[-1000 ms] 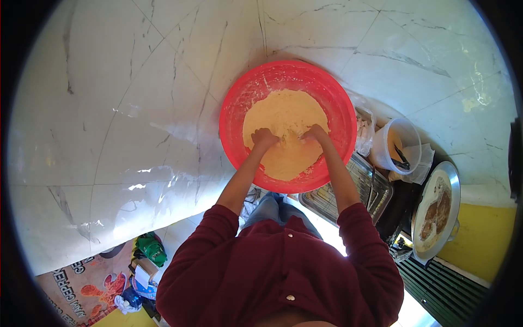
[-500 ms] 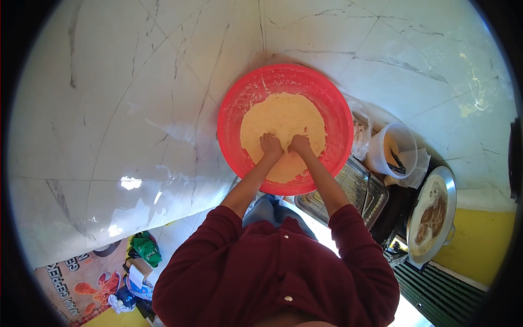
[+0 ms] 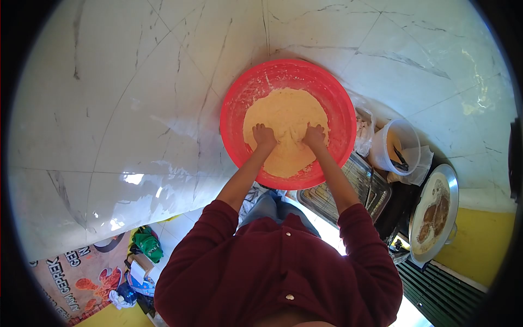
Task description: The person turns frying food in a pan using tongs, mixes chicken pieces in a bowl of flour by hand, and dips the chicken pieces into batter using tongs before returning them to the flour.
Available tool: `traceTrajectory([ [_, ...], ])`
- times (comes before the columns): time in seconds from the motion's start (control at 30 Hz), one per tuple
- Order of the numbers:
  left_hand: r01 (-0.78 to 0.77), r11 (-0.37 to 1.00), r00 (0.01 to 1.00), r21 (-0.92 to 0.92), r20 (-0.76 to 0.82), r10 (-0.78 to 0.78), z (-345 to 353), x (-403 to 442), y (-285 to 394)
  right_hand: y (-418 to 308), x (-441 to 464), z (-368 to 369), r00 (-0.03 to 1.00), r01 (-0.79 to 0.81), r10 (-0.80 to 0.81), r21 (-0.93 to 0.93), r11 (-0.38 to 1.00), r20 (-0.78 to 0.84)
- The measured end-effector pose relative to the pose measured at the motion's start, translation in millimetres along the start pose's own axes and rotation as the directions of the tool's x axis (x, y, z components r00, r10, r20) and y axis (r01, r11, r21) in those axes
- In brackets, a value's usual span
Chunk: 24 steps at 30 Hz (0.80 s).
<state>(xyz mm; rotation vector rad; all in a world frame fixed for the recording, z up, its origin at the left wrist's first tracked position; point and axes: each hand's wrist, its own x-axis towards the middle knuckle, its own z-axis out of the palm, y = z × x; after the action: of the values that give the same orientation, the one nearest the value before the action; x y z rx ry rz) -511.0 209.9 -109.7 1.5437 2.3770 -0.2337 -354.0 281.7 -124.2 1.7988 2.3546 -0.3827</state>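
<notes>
On the right a dark bench, mostly covered, carries a metal tray toward its near left and, farther back, a clear plastic bucket, with a plastic bag just left of it and a pale wrapper at its right. The red basin stands left of these, its body hiding what bears it, and the support beneath the wide pan at right is unclear. Near left, a pale tiled floor shows beside a green bag; whether the bag rests directly on it is unclear.
</notes>
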Motion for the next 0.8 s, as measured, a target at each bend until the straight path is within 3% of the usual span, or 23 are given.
traceTrajectory([
  [0.07, -0.025, 0.986, 0.999, 0.166, 0.043, 0.018, 13, 5, 11, -14, -3, 2, 0.987, -0.016, 0.025, -0.056, 0.998, 0.156],
  [0.17, -0.054, 0.978, 0.998, 0.202, 0.038, 0.047, 20, 3, 15, -12, 13, 37, 0.994, 0.014, 0.002, -0.150, 0.989, 0.105],
  [0.27, -0.025, 0.987, 0.997, 0.158, 0.070, 0.014, 4, 1, 3, -7, 6, 4, 0.986, -0.031, 0.042, -0.072, 0.997, 0.163],
  [0.4, 0.041, 0.989, 0.999, 0.144, 0.007, -0.042, -10, 3, -20, 22, 10, -10, 0.992, -0.031, 0.045, -0.115, 0.993, 0.120],
  [0.5, 0.058, 0.959, 0.996, 0.277, 0.047, -0.073, 27, 18, -23, 32, 16, 20, 0.998, -0.045, 0.058, -0.270, 0.962, 0.039],
  [0.6, 0.012, 0.956, 0.997, 0.293, 0.066, -0.033, 55, 15, 2, 3, -2, 26, 0.989, -0.025, 0.063, -0.278, 0.960, 0.130],
  [0.67, -0.027, 0.968, 1.000, 0.248, -0.005, 0.030, 55, 4, 22, -16, -12, 22, 0.947, 0.055, 0.025, -0.237, 0.970, 0.321],
  [0.7, -0.028, 0.968, 1.000, 0.248, -0.006, 0.031, 50, -1, 26, -18, -10, 25, 0.947, 0.054, 0.026, -0.237, 0.970, 0.320],
  [0.77, -0.075, 0.994, 0.997, 0.075, 0.041, 0.072, 34, -13, 29, -22, -1, 35, 0.903, 0.017, 0.016, -0.073, 0.997, 0.430],
  [0.8, -0.076, 0.994, 0.997, 0.075, 0.039, 0.074, 25, -14, 26, -17, 0, 26, 0.903, 0.016, 0.017, -0.073, 0.997, 0.428],
])
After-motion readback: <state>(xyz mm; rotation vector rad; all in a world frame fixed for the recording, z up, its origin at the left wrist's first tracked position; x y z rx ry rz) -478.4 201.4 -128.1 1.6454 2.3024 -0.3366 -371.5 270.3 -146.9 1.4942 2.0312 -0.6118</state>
